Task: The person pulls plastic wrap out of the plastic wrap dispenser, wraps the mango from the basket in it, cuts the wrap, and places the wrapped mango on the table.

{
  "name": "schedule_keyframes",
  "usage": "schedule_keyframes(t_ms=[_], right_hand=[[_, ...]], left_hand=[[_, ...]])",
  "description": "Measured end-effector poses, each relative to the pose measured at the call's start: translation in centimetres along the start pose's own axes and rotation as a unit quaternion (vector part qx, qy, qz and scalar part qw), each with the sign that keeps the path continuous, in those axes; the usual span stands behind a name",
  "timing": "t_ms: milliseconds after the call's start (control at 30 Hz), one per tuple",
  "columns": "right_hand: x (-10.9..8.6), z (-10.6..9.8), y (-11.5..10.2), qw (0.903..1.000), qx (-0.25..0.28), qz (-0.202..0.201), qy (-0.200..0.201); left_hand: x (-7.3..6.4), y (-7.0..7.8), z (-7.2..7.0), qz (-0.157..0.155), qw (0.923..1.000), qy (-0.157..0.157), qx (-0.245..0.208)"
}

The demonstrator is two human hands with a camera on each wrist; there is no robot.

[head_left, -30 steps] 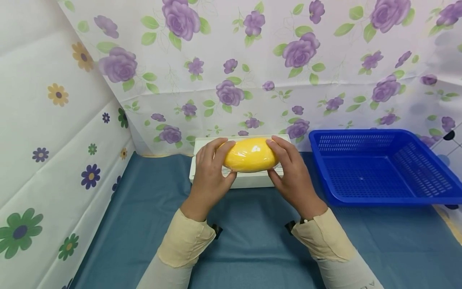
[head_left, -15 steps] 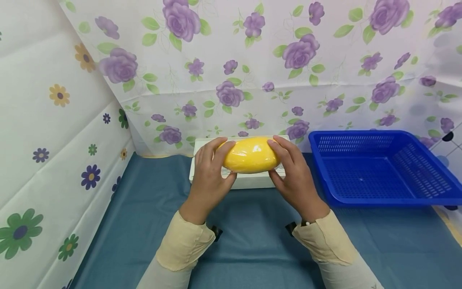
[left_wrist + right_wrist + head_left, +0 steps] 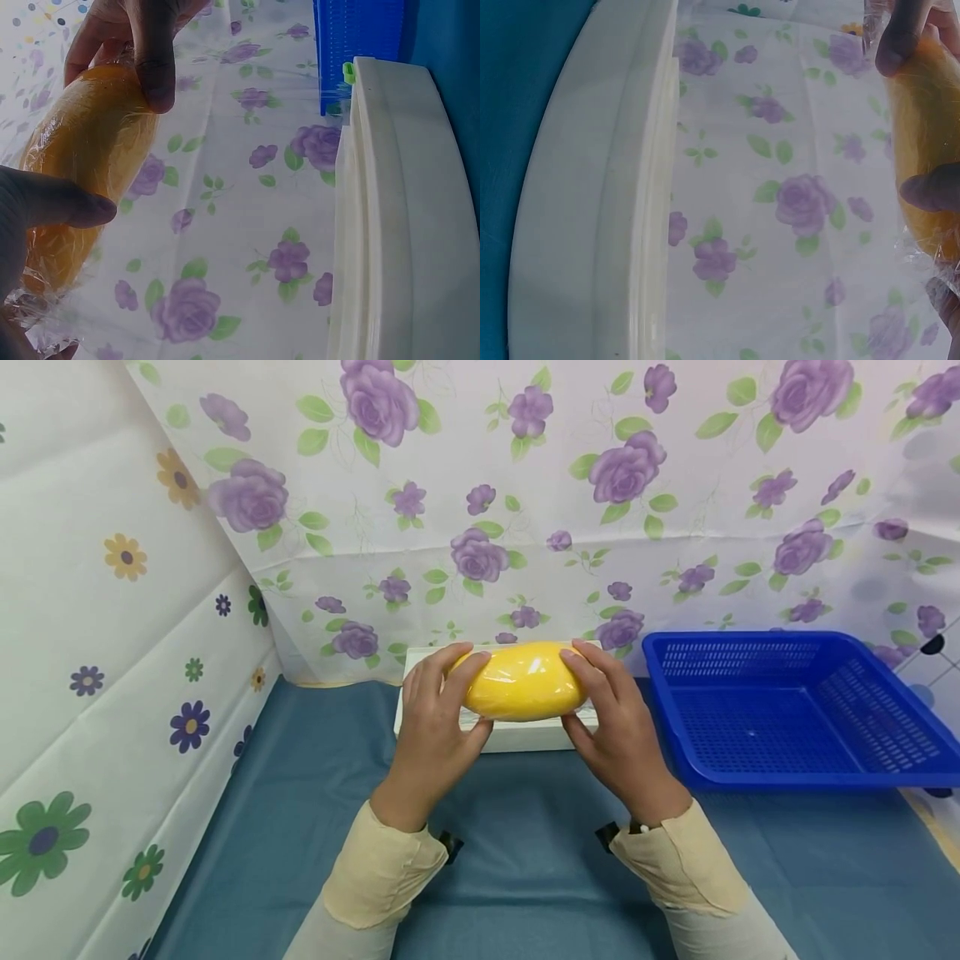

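Note:
A smooth yellow oblong thing (image 3: 525, 682), perhaps a fruit, is wrapped in clear cling film and lies level in the air between both hands. My left hand (image 3: 433, 731) grips its left end, thumb below and fingers over the top. At the other end, my right hand (image 3: 621, 727) holds it the same way. Loose, crumpled film (image 3: 52, 319) gathers at the end near the left hand. Under and behind the yellow thing stands a long white cling film dispenser (image 3: 525, 741), partly hidden by it. A green slider (image 3: 349, 73) shows at the dispenser's edge.
A blue perforated plastic basket (image 3: 795, 777) stands on the right, beside the dispenser. Blue-grey cloth (image 3: 322, 827) covers the table. Flowered sheeting (image 3: 480, 485) rises behind it, and another patterned sheet (image 3: 135, 635) stands along the left.
My right hand has shifted slightly right and up, and the yellow thing's right end has moved slightly with it. The left hand stays almost in place. Both hands keep their grip.

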State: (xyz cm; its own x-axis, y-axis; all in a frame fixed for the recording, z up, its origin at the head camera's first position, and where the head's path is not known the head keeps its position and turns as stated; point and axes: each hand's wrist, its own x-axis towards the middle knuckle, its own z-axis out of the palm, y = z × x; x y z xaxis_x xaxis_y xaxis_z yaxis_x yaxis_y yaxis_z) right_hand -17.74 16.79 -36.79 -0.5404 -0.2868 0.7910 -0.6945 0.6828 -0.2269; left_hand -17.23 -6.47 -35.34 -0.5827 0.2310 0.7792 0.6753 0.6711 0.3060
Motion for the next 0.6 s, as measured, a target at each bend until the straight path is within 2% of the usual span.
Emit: schedule_keyframes(t_ms=[600], right_hand=[[0.30, -0.82, -0.75, 0.9995, 0.025, 0.003, 0.017]], left_hand=[[0.17, 0.82, -0.90, 0.024, 0.9994, 0.023, -0.007]])
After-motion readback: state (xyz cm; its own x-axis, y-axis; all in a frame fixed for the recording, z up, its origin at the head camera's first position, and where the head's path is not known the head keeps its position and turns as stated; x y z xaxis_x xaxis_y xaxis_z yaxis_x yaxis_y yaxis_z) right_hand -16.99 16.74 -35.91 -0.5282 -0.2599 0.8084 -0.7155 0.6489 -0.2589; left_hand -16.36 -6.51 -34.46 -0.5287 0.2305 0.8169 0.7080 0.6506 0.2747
